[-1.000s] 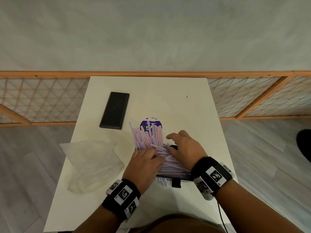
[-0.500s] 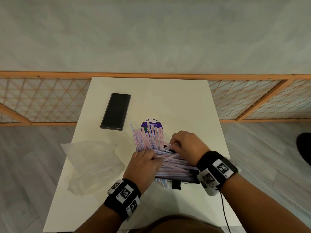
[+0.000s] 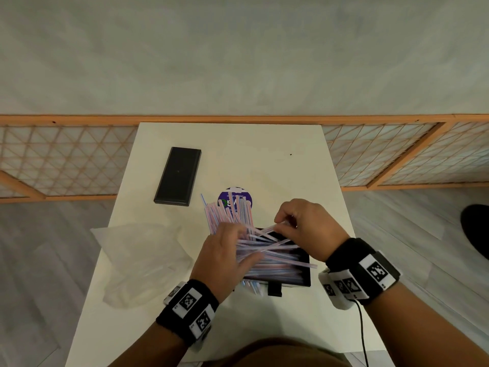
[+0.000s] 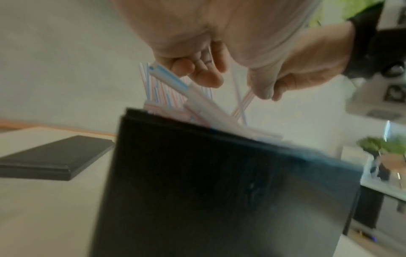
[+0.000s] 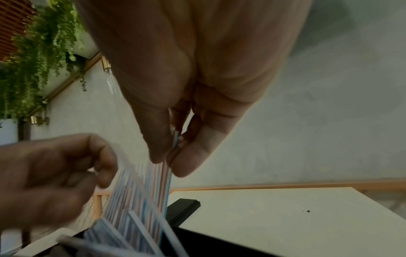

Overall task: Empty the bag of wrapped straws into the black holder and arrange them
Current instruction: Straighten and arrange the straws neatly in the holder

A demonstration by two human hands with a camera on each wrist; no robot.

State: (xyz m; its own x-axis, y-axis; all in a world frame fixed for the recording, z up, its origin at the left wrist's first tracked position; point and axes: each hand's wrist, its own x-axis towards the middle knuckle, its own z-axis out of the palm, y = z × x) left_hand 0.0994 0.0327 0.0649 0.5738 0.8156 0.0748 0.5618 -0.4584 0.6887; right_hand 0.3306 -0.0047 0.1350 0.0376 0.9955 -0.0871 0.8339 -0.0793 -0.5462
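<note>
Table (image 3: 277,165) carries clear bag (image 3: 143,260), lying emptied at left, and black holder (image 3: 304,280) near the front edge, stuffed with wrapped straws (image 3: 270,258). Left hand (image 3: 225,252) lies flat-fingered on the straws; right hand (image 3: 309,226) pinches a few straws.
</note>
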